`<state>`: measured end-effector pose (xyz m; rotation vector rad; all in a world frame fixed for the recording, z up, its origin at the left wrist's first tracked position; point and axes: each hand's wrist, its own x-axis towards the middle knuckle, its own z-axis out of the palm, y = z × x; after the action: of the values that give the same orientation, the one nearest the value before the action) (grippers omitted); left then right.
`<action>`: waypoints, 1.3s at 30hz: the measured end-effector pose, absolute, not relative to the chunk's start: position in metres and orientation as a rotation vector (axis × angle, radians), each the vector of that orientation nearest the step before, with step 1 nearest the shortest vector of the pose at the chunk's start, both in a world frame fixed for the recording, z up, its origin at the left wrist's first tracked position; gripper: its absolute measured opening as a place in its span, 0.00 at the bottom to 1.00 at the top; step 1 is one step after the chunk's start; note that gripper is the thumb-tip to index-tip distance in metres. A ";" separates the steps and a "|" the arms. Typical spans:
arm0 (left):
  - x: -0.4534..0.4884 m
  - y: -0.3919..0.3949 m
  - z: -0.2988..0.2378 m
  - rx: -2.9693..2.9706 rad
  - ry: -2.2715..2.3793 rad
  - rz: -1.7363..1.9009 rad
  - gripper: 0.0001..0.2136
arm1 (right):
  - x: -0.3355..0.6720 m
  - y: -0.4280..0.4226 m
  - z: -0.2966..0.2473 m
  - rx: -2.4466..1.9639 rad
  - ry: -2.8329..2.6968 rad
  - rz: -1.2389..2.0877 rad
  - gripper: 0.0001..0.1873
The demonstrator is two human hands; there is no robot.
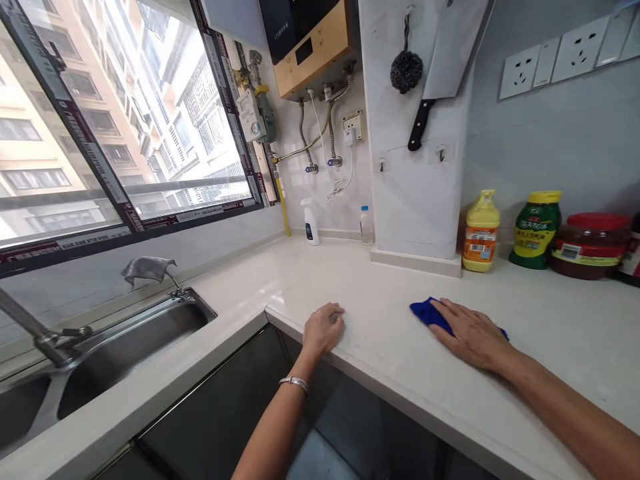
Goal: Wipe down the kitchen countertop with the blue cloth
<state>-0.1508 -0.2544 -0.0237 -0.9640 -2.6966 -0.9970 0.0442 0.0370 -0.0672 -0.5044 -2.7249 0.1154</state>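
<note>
My right hand [467, 333] lies flat, fingers stretched out, pressing a blue cloth [426, 312] onto the white countertop [380, 280]. Most of the cloth is hidden under the palm; only its left corner and a bit by the wrist show. My left hand [324, 328], with a bracelet on the wrist, rests at the counter's inner corner edge with its fingers curled loosely and nothing visible in them.
A steel sink [125, 343] with tap [45, 337] lies left under the window; a grey rag [147, 268] sits behind it. A yellow bottle [481, 232], green bottle [536, 230] and red-lidded jar [590, 245] stand by the back wall. A spray bottle [311, 223] and small bottle [367, 225] occupy the corner. A cleaver [443, 63] hangs above.
</note>
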 end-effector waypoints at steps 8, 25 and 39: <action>-0.152 -0.256 -0.030 -0.904 -2.676 -1.113 0.14 | 0.041 0.050 -0.085 -0.718 -2.645 0.026 0.45; -0.145 -0.257 -0.029 -0.844 -2.691 -1.115 0.13 | 0.029 0.046 -0.099 -0.534 -2.590 0.146 0.46; -0.151 -0.253 -0.026 -0.815 -2.704 -1.144 0.14 | 0.061 -0.032 -0.061 -0.247 -2.797 0.116 0.35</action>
<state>-0.1509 -0.2535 -0.0261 -0.8151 -2.7039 -1.1443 0.0614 -0.0322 -0.0610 -0.2472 -2.7974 0.1161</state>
